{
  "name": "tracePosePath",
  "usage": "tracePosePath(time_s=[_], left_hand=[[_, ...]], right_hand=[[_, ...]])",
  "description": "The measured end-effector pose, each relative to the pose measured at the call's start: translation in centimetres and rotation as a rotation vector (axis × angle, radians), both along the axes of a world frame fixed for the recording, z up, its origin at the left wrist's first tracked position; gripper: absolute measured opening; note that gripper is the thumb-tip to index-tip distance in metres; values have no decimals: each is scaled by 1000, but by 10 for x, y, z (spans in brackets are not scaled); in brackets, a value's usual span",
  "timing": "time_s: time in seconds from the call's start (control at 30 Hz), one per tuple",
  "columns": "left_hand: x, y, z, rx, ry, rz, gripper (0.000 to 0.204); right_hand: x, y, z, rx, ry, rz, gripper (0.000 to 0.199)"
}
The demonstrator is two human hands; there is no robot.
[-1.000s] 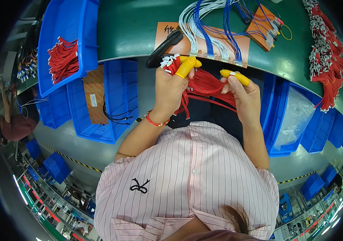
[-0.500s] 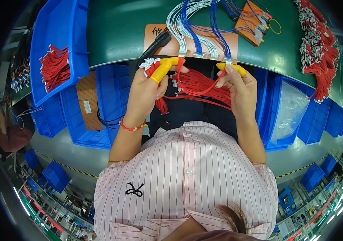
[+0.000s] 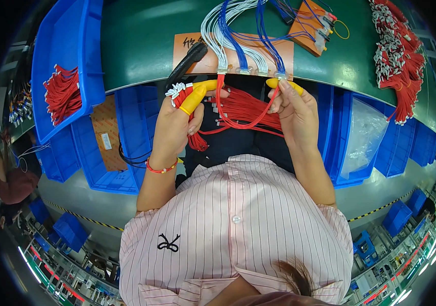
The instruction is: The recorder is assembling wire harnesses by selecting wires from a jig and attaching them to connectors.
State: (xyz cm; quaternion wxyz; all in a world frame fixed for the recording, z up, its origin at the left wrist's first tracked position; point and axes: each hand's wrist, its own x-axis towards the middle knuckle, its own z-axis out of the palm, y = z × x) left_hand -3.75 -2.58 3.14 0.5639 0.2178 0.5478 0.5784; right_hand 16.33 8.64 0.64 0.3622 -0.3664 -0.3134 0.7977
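Fingers (image 3: 197, 97) of the left hand (image 3: 177, 125), two of them in yellow rubber caps, are closed around a bunch of red wires (image 3: 243, 109) just under the white end plugs (image 3: 175, 91). The right hand (image 3: 297, 115), one yellow-capped fingertip up, pinches a single red loop off the same bunch. To my eye the pull should be slow and straight, so the loop comes free without dragging its neighbours. Both hands are raised in front of the chest, palms turned inward, wrists slightly bent, elbows tucked near the striped shirt (image 3: 238, 224). The wires hang between them over the lap, just below the green table edge (image 3: 141, 56), with blue bins (image 3: 59, 56) at either side.
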Motion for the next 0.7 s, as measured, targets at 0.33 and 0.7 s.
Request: tracePosePath(time_s=[0.33, 0.7], left_hand=[[11, 20, -14, 46, -62, 6, 31], [19, 32, -6, 42, -50, 12, 30]], right_hand=[[41, 30, 28, 367, -346, 357, 23], [239, 234, 43, 1374, -1411, -631, 33]])
